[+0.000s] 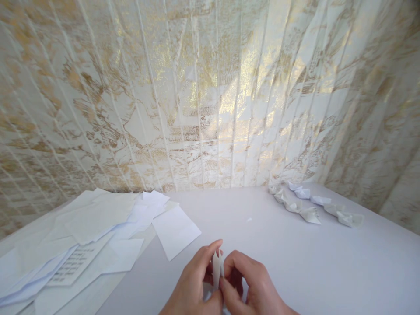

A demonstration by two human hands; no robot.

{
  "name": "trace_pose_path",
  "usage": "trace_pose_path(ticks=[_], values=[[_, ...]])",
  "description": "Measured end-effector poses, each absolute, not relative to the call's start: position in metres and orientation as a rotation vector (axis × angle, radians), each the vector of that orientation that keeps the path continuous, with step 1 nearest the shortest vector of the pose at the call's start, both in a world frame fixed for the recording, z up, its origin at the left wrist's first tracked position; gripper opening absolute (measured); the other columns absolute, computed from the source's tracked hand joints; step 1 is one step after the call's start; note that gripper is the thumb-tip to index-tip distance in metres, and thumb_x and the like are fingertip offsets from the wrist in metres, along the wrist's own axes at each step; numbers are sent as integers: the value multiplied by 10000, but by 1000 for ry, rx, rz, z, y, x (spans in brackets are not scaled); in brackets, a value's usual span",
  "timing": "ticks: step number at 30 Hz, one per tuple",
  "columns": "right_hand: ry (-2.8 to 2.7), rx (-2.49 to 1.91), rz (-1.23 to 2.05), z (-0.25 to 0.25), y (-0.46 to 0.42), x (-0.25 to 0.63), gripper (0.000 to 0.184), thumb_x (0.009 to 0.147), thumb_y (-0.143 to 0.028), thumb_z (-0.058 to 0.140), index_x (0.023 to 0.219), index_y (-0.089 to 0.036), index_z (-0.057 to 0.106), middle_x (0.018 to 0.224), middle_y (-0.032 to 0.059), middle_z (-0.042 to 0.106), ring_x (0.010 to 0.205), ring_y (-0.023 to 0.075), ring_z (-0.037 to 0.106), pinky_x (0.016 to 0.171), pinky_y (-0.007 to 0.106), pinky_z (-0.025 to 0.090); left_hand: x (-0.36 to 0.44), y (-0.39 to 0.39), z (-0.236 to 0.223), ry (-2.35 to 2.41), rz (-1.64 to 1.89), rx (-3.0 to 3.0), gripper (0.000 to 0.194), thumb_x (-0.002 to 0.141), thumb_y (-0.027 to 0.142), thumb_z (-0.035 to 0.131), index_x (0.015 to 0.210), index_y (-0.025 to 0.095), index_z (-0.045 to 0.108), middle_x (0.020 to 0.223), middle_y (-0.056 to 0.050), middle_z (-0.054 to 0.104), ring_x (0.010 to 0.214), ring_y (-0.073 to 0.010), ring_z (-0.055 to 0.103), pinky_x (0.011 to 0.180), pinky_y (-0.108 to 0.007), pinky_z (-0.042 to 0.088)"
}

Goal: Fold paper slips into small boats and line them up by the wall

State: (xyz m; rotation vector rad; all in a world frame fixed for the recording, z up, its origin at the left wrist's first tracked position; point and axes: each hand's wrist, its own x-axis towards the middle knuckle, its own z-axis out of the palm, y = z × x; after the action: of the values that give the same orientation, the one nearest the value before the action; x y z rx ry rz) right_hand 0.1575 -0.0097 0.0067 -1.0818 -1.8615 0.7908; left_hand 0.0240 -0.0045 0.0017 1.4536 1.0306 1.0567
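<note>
Near the front edge of the view, a small piece of folded white paper (pixel 216 270) stands upright between my two hands. My left hand (pixel 200 280) is closed on its left side, with the thumb low and a fingertip above. From the right, my right hand (pixel 247 280) pinches the same folded paper with thumb and curled fingers. Its lower part is hidden by my thumbs. Just beyond my left hand lies a flat white paper square (pixel 176 232).
Loose white sheets (pixel 98 214) are piled on the left, one with printed text (pixel 72 264). Folded paper boats (pixel 308 214) stand in two rows at the back right of the white table (pixel 328 267). A paper scrap (pixel 249 219) lies mid-table. A patterned curtain (pixel 203 109) hangs behind.
</note>
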Motion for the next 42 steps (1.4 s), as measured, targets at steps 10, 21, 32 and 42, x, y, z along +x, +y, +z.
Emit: trace_pose_path(ticks=[10, 21, 32, 42], values=[[-1874, -1048, 650, -4, -3, 161, 148, 708, -91, 411, 782, -215, 382, 563, -74, 383, 453, 84, 371, 434, 181, 317, 14, -2, 5, 1068, 975, 1541, 562, 619, 72, 463, 1172, 171, 468, 981, -76, 605, 875, -211, 573, 617, -230, 447], [-1986, -903, 342, -7, -3, 166, 202, 696, -53, 426, 826, -207, 439, 584, -62, 421, 456, 73, 405, 437, 164, 345, 9, 5, 16, 1052, 1009, 1932, 152, 652, 116, 455, 702, 175, 585, 775, -33, 578, 713, -160, 548, 582, -219, 406], [-1903, -723, 222, -3, -2, 165, 228, 703, -22, 413, 812, -209, 484, 629, -22, 479, 492, 88, 469, 449, 174, 382, 11, -2, 22, 1098, 1035, 1754, 128, 670, 169, 490, 771, 173, 568, 675, 5, 565, 618, -135, 514, 576, -223, 403], [-1875, -695, 184, 4, -4, 162, 255, 668, -1, 388, 775, -203, 499, 584, -19, 493, 480, 94, 469, 445, 172, 376, 4, 1, 18, 1017, 1224, 2043, 89, 705, 127, 537, 645, 191, 521, 620, 33, 504, 570, -108, 490, 538, -198, 394]])
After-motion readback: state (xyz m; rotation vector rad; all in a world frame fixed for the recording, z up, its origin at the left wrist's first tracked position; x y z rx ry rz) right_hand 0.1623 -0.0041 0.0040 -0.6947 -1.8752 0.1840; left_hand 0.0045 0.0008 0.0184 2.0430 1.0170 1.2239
